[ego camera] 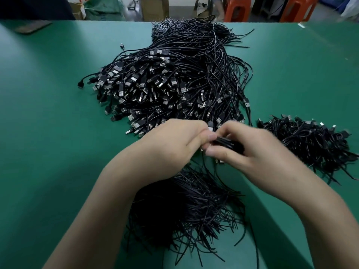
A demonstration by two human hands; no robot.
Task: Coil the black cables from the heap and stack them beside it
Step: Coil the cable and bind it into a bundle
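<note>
A big heap of black USB cables point(174, 78) covers the middle of the green table point(48, 123), plugs fanned toward me. Just in front of it my left hand point(174, 140) and my right hand point(250, 150) meet. Between them is a small coiled black cable point(229, 145); my right hand grips the coil and my left hand pinches its near end. A stack of coiled cables point(308, 142) lies to the right of the heap. Most of the held coil is hidden by my fingers.
A pile of thin black ties point(186, 206) lies under my forearms near the table's front edge. A dark flat object point(32, 27) sits at the far left corner. Beyond the table stand orange stools point(237, 8), cardboard boxes and a green sack.
</note>
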